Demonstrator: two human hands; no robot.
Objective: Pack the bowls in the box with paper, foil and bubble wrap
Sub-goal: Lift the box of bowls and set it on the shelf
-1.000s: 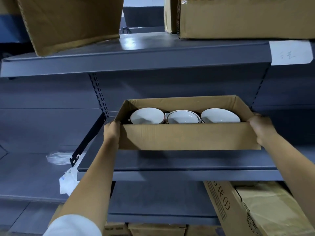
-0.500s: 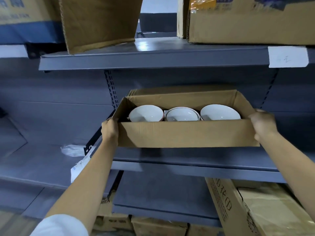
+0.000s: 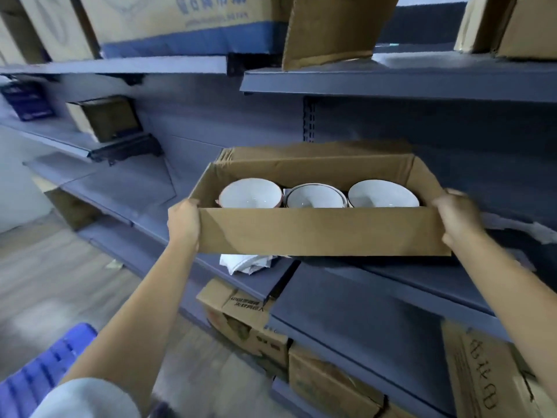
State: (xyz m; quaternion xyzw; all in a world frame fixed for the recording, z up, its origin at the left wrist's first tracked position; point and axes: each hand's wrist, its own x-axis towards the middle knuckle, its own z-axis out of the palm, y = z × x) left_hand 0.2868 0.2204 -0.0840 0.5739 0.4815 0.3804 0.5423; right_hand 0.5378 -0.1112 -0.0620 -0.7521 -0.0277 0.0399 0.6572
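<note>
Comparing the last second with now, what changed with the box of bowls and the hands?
The box appears to have come off the shelf, lifted and drawn toward the person. The crumpled white paper now shows below its left end. The view has also swung left. Unchanged: the left hand and right hand grip the box's two ends, and the three bowls sit side by side inside.

Open cardboard box [image 3: 322, 230] at centre, three white bowls [image 3: 316, 196] inside; left hand [image 3: 184, 221] grips 9 o'clock end, right hand [image 3: 456, 220] 3 o'clock end; grey shelves [image 3: 391, 79] behind.
</note>
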